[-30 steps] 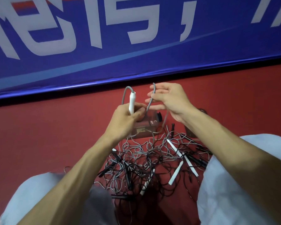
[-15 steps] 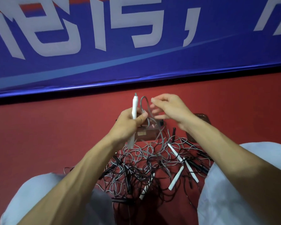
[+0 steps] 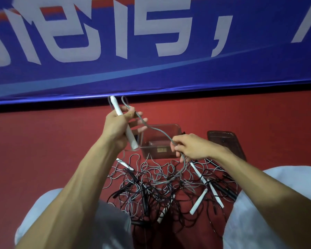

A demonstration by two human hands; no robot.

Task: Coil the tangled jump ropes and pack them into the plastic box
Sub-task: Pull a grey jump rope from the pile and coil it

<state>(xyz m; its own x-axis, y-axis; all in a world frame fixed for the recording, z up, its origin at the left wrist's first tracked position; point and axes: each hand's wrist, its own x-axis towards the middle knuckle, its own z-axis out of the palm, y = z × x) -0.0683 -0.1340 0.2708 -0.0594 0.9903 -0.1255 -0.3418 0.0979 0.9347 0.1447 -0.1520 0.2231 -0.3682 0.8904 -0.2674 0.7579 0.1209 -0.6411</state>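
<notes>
My left hand [image 3: 118, 127] grips a white jump-rope handle [image 3: 131, 139], held tilted above the floor, with a loop of its grey cord [image 3: 158, 131] over the fingers. The cord runs down to my right hand [image 3: 190, 147], which pinches it lower and to the right, in front of the clear plastic box [image 3: 176, 128]. The box stands open on the red floor just behind the tangle. Below my hands lies a tangled pile of grey and black ropes [image 3: 162, 187] with several white and black handles.
A dark plastic lid [image 3: 224, 142] lies to the right of the box. A blue banner with white characters [image 3: 151, 51] runs along the back. My knees in light grey trousers [image 3: 255, 221] flank the pile on the red floor [image 3: 43, 150].
My right hand has dropped from beside the left hand to lower right, sliding along the grey cord. My left hand has risen a little and tilted the handle.
</notes>
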